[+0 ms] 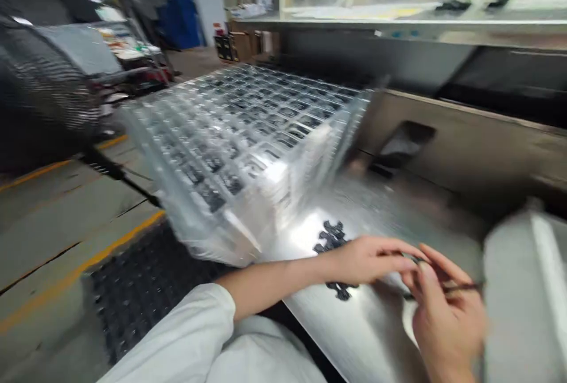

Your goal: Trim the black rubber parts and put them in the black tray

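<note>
My left hand (365, 259) reaches in from the left, its thumb and fingers closed in a pinch on a small dark piece (416, 259), mostly hidden. Meeting it fingertip to fingertip is my right hand (449, 309), with its fingers curled around a thin dark rod-like tool (460, 287). Blur hides that tool's exact kind. Several small black moulded parts (332, 238) lie in a loose pile on the metal worktop (354, 336), beside and partly behind my left wrist. A white rounded edge (410, 324) shows just under my right hand.
Stacked clear plastic trays (266, 164) with dark parts in their pockets stand left of the pile. A dark phone-like object (403, 144) is by the back wall. At right is a white block-shaped object (522, 288). A black textured tray (155, 288) sits low at left, near a fan (39, 76).
</note>
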`<state>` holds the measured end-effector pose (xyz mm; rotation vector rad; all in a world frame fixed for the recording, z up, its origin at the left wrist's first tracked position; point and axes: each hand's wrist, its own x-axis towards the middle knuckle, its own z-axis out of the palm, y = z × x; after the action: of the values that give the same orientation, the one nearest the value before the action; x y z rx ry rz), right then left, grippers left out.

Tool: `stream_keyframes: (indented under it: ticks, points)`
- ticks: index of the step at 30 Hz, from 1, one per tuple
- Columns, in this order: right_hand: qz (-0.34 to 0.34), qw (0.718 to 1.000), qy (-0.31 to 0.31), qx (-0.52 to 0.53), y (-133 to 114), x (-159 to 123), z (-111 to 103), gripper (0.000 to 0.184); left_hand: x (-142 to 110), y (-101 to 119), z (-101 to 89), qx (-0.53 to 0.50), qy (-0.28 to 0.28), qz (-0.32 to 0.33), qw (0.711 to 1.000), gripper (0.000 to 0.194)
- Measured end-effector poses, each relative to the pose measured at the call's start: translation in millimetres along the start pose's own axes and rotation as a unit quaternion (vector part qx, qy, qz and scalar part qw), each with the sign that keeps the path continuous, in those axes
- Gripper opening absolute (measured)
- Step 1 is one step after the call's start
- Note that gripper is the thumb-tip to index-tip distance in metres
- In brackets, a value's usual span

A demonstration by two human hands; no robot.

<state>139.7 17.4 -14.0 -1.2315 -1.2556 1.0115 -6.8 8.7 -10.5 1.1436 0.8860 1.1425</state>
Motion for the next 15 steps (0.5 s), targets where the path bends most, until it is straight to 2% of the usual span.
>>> stream_keyframes:
  ticks: [1, 4, 7, 11, 15]
  points:
    - [-0.008, 1.0, -0.003, 0.012, -2.2, -0.8, 1.6, 0.068, -2.7, 3.6, 0.0, 0.01, 0.006, 0.031, 0.999, 0.04]
    - [-0.057, 0.998, -0.017, 0.012, 1.6, 0.4, 1.2, 0.051, -5.4, 7.1, -0.1, 0.04, 0.008, 0.101, 0.994, 0.027]
    - [-0.088, 0.995, -0.041, 0.023, 6.2, 0.0, -2.2, 0.039, -5.4, 4.6, 1.6, 0.048, 0.01, 0.125, 0.991, 0.023]
    - [-0.123, 0.989, -0.08, 0.018, 1.0, -2.7, -3.9, 0.032, -7.3, 5.9, 5.0, -0.055, 0.029, 0.055, 0.997, 0.029]
    - [-0.172, 0.981, -0.089, -0.027, -4.0, -2.1, -7.1, 0.037, -7.7, 15.5, 5.3, -0.186, 0.031, -0.012, 0.982, 0.042]
